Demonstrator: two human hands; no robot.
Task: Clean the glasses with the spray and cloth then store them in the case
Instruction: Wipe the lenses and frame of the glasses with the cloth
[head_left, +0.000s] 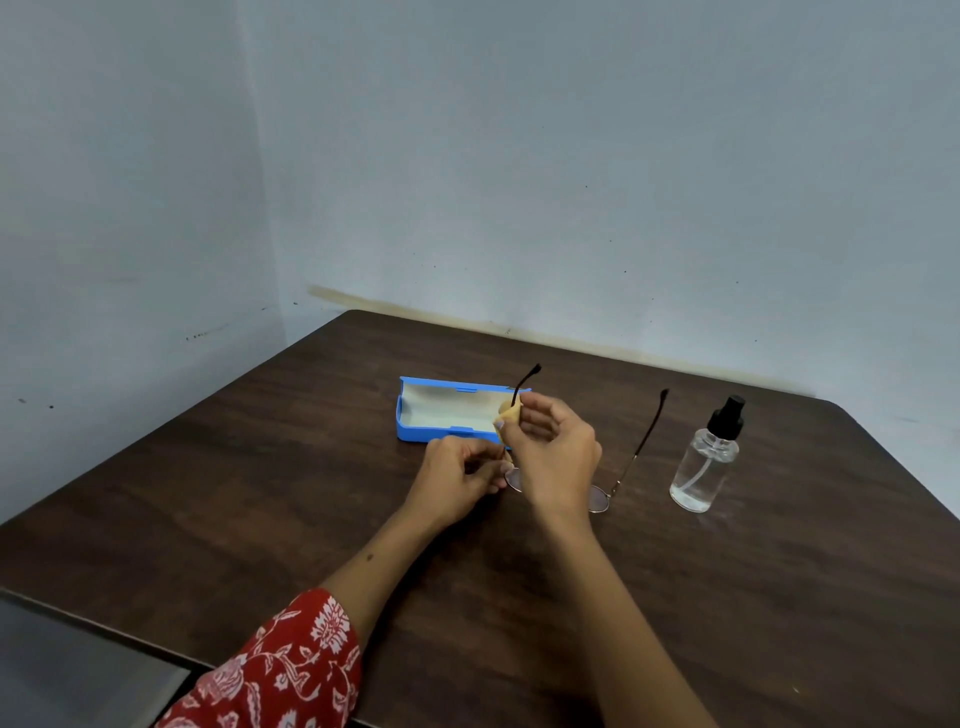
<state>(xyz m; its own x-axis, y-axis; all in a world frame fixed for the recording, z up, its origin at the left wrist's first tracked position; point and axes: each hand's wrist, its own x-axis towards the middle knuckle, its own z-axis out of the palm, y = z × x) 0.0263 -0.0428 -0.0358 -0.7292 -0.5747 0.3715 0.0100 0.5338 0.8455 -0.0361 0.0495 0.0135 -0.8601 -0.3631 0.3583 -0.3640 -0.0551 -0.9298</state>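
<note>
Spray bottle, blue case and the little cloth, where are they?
spray bottle (702, 470), head view, on its clear body.
blue glasses case (413, 431), head view, on its front wall.
cloth (510, 414), head view, on the fold pinched by the right hand (553, 452).

On the dark wooden table (727, 597), the right hand (556, 452) pinches a small beige cloth (509, 414) around one arm of the glasses (602, 496). The left hand (460, 475) grips the frame by one lens. The open blue case (447, 410) lies behind the hands, towards the far edge. The spray bottle (707, 462) stands upright towards the right edge.
</note>
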